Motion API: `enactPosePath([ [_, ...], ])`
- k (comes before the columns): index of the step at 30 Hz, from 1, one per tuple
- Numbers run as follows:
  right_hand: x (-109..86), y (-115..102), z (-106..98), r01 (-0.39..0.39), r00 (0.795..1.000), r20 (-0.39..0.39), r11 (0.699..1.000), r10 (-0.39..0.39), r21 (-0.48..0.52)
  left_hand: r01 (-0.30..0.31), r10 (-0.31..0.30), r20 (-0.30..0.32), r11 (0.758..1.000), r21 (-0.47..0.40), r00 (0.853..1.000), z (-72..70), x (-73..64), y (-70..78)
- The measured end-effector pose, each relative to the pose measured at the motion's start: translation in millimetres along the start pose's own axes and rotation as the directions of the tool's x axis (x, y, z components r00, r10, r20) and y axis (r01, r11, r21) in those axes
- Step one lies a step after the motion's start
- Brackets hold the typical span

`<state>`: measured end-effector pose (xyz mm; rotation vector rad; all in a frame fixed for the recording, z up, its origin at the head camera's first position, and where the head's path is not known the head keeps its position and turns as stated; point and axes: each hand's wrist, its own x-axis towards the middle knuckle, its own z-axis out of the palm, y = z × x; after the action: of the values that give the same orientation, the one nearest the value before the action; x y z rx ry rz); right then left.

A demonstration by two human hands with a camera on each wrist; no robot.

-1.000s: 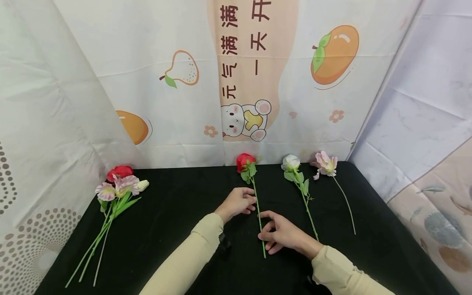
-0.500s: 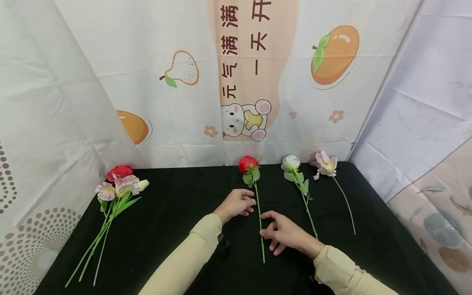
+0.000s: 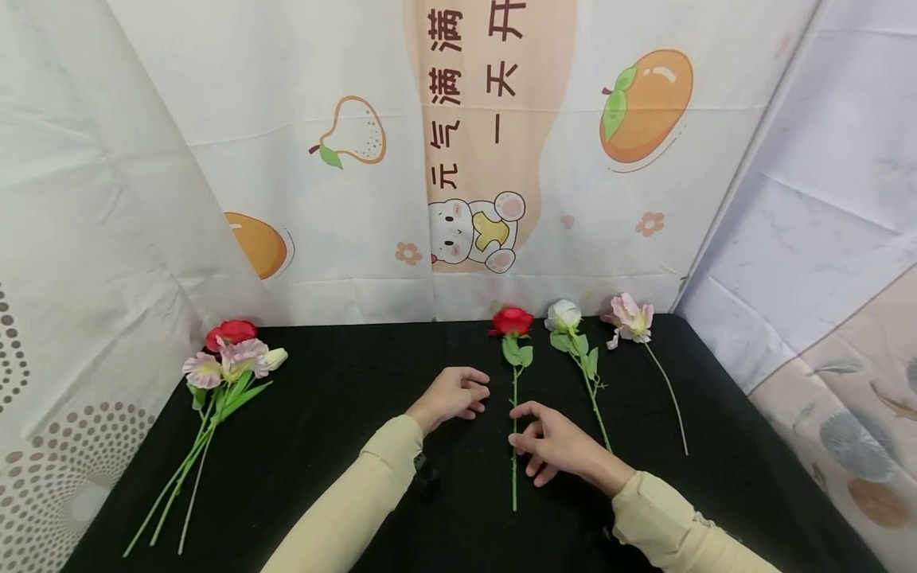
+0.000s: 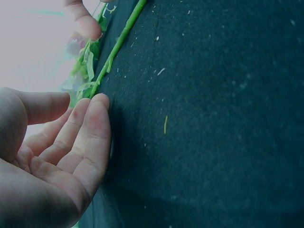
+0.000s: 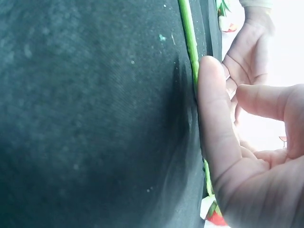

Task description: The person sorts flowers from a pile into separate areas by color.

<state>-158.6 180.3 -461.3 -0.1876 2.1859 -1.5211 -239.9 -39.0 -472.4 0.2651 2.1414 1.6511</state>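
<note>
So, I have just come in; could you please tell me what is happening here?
A person has the right hand at the stem of a red rose on a black cloth, not closed round it. The left hand is beside the stem, apart from it. A white rose and a pink flower lie to the right; a bunch of flowers lies at the left.

Matt table cloth, smooth-looking stem

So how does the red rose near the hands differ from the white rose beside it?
The red rose has a red bloom, the white rose a white one. In the head view, the red rose's stem runs nearly vertical; the white rose's slants. Both have one bloom on a green, leafy stem.
</note>
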Motion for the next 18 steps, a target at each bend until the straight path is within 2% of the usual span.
enactPosePath([
  [10, 3.4, 2, -1, 0.026, 1.0, -0.015, 0.998, -0.027, -0.058, -0.014, 0.014, -0.024, 1.0, 0.004, 1.0, -8.4, -5.7, -2.9],
  [18, 3.2, -1, -1, 0.021, 1.0, -0.008, 0.998, -0.021, -0.058, -0.02, 0.02, -0.029, 1.0, 0.008, 0.999, -26.0, -15.8, -5.5],
])
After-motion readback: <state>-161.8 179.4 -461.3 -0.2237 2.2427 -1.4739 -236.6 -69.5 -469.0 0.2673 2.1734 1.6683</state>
